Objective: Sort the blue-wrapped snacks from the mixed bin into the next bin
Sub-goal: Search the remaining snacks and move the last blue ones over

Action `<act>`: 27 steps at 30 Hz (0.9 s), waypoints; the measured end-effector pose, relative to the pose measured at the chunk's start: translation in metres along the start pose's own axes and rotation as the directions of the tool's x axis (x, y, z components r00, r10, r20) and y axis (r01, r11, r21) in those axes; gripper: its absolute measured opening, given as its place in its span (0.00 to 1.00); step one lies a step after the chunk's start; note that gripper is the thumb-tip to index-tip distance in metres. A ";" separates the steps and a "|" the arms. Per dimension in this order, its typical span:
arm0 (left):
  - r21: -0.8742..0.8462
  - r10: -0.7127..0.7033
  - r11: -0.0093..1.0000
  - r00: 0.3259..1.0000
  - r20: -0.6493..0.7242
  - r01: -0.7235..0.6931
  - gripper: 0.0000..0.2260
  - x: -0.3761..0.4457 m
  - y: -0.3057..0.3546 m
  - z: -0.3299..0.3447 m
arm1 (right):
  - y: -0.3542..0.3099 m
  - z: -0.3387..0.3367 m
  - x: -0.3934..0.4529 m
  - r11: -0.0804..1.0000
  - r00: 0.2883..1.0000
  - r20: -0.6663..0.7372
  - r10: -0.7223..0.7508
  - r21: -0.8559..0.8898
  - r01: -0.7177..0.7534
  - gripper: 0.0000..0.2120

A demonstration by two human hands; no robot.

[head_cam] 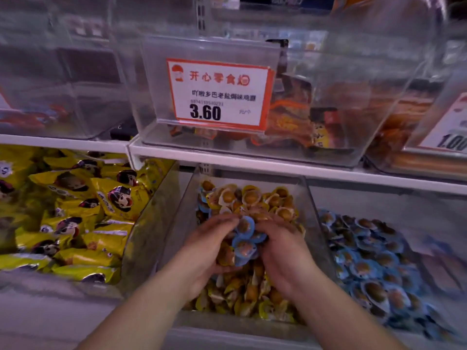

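Observation:
The mixed bin [187,198] in the middle of the lower shelf holds mostly yellow-wrapped round snacks [252,198], with a few blue-wrapped ones at its left wall. Both hands are inside it. Between them sits a cluster of blue-wrapped snacks [245,238]. My left hand [214,246] curls its fingers round the cluster from the left, and my right hand [283,251] grips it from the right. The bin next to it on the right [326,205] is filled with blue-wrapped snacks [371,261].
A bin of yellow bags with cartoon faces [75,210] stands to the left. The white shelf edge [252,160] above carries a clear bin with a price card reading 3.60 [217,94] and orange packets. Another price card [452,132] shows at the far right.

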State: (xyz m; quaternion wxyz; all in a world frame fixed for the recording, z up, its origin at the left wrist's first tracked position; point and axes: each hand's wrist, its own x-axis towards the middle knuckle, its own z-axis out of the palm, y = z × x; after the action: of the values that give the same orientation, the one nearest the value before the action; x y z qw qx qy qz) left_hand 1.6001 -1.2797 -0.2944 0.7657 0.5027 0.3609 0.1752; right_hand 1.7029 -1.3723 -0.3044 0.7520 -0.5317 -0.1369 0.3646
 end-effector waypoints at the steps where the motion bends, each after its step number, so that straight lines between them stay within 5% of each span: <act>1: -0.018 0.011 1.000 1.000 -0.021 -0.011 0.05 -0.001 -0.001 0.000 | 0.000 0.001 -0.001 0.999 1.000 -0.014 -0.025 -0.049 0.025 0.12; 6: -0.084 0.082 0.994 0.995 0.060 -0.077 0.12 -0.009 -0.007 0.000 | 0.005 0.004 -0.011 0.972 0.996 -0.036 -0.080 -0.223 0.070 0.21; 16: -0.204 0.159 0.968 0.986 0.052 -0.145 0.07 -0.013 -0.011 -0.004 | 0.020 0.020 -0.034 0.999 0.998 -0.061 -0.003 -0.035 0.000 0.13; 24: 0.085 0.251 0.962 0.963 0.097 -0.260 0.08 -0.018 -0.002 -0.012 | -0.004 0.011 -0.031 0.976 1.000 -0.020 0.019 -0.216 -0.022 0.10; 27: 0.295 0.356 0.873 0.921 0.159 -0.389 0.10 -0.019 -0.002 -0.018 | -0.011 0.007 -0.032 0.978 0.999 -0.001 0.032 -0.204 -0.032 0.07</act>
State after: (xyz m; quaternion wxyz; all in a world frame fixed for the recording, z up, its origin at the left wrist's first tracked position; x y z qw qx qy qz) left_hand 1.5740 -1.2812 -0.2934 0.6425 0.6885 0.2424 0.2332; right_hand 1.6808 -1.3911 -0.2862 0.6873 -0.6080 -0.1658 0.3612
